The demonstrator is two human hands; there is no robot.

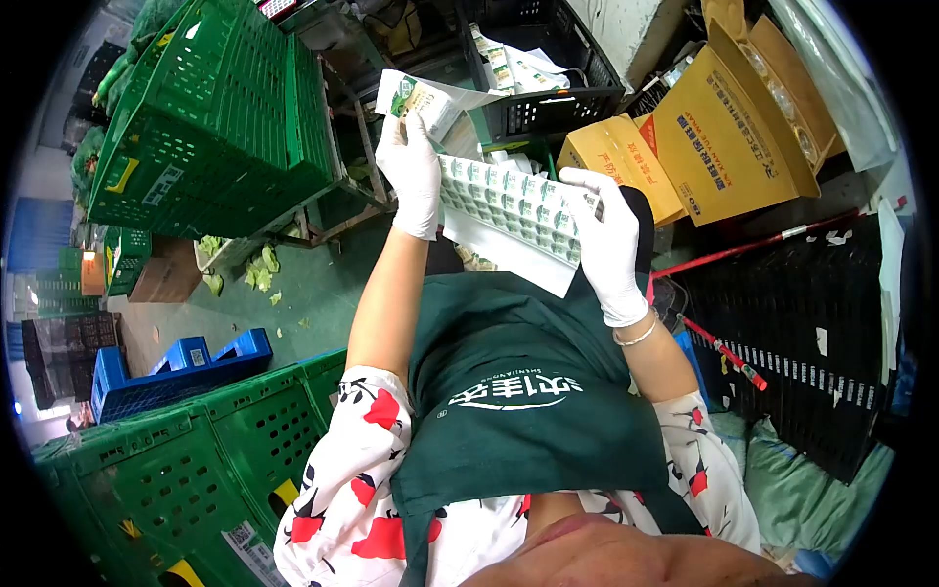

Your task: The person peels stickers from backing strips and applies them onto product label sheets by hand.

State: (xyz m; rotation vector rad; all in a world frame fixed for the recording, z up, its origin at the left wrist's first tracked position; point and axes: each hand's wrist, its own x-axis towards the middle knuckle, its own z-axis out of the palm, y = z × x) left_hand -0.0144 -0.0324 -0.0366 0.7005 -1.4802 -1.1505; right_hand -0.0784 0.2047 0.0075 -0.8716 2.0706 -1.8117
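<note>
My left hand [409,176], in a white glove, has its fingers closed on a white printed paper [430,103] with a green picture. Beside it, the left end of a sheet of small green-and-white labels [509,201] meets the same hand. My right hand [608,245], also gloved in white, grips the right end of that label sheet. A plain white flap [509,252] hangs below the rows of labels. The sheet is held tilted in front of a dark green apron [518,342]. Parts of both thumbs and fingers are hidden by the paper.
A black crate [548,108] with printed papers stands ahead. Cardboard boxes [724,127] are at the right, above black stacked crates [782,323]. Green crates [215,108] rise at the left, with leaf scraps [259,269] on the floor and a blue pallet [186,377].
</note>
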